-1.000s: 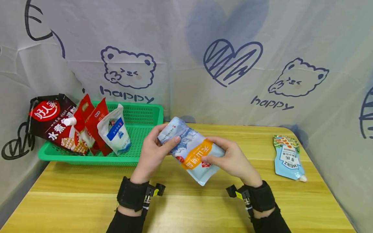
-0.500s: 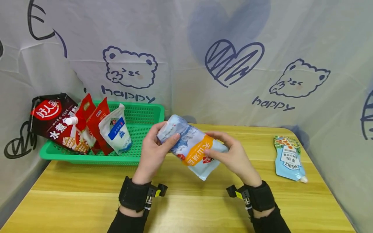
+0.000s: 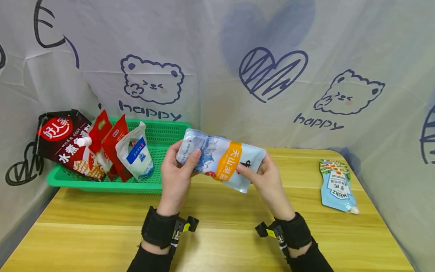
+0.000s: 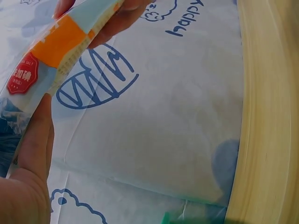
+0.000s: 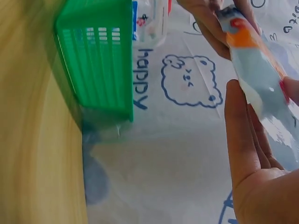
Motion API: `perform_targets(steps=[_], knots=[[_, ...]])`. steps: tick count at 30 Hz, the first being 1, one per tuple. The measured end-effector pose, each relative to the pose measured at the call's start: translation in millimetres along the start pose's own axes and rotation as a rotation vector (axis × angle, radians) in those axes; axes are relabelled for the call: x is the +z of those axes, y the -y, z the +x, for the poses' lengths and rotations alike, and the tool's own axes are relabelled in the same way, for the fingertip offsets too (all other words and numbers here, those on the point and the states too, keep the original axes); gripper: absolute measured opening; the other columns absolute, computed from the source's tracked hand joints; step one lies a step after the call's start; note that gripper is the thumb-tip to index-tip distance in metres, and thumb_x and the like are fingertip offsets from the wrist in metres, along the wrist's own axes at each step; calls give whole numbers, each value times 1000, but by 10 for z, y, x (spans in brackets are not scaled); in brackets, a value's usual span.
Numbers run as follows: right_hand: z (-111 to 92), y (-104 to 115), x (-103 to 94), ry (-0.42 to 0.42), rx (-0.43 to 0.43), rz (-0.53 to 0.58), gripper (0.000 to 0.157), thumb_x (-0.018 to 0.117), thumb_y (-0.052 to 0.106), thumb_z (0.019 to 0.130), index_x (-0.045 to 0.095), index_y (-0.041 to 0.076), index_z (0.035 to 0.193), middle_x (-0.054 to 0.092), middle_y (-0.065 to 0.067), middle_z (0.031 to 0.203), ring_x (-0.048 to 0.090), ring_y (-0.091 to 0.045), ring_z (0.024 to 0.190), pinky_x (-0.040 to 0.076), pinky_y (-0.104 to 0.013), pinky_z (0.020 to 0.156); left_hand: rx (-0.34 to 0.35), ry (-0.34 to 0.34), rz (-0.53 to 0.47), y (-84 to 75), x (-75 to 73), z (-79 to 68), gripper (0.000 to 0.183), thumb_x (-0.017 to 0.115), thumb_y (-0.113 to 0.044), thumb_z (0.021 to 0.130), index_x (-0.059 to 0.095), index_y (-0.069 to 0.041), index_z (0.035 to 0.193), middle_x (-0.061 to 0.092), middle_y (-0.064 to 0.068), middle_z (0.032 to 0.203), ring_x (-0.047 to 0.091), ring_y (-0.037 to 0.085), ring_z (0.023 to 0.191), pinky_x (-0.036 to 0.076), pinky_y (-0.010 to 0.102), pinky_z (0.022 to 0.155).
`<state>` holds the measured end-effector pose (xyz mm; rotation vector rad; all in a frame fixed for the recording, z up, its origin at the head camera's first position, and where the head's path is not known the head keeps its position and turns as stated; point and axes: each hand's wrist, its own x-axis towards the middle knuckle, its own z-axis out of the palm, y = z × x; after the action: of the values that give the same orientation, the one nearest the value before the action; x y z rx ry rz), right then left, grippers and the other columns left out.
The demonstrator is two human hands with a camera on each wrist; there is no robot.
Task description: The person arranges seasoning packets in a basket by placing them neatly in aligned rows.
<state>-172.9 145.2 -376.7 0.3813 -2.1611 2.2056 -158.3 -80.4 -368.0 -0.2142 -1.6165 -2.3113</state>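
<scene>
A pale blue salt pouch (image 3: 217, 160) with an orange band and a mountain picture is held up above the table between both hands. The left hand (image 3: 176, 177) grips its left end, thumb across the front and fingers behind. At the other end, the right hand (image 3: 266, 181) pinches the pouch with its thumb on the front near the orange band. In the left wrist view the pouch (image 4: 51, 44) is seen edge-on, with the left thumb along it. The right wrist view shows the pouch (image 5: 261, 79) tilted, with right-hand fingers behind it.
A green basket (image 3: 112, 186) at the back left holds a dark red seasoning bag (image 3: 64, 141), red pouches (image 3: 115, 141) and a white pouch (image 3: 136, 153). On the right of the wooden table (image 3: 217, 241) lies a light blue Heinz pouch (image 3: 337, 187). A patterned cloth stands behind.
The salt pouch has turned from a steep slant to nearly level, its right end rising. The right hand has shifted slightly left and up with it. Both hands keep their hold.
</scene>
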Motion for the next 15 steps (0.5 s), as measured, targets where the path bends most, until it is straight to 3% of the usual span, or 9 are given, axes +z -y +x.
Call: perform_targets(steps=[5, 15], knots=[[-34, -26, 56, 19, 25, 5, 45, 76, 9, 95, 55, 1, 134, 68, -16, 124, 71, -23, 108, 61, -39, 89, 4, -12, 2, 14, 11, -6, 44, 62, -4, 103, 47, -2, 144, 63, 11, 119, 72, 19, 97, 63, 35, 80], [-49, -18, 46, -31, -23, -27, 40, 75, 2, 94, 59, -3, 131, 68, -17, 122, 71, -21, 106, 62, -37, 87, -5, 14, -28, 9, 14, -2, 44, 63, 1, 101, 47, -3, 141, 64, 8, 117, 71, 19, 97, 63, 35, 81]])
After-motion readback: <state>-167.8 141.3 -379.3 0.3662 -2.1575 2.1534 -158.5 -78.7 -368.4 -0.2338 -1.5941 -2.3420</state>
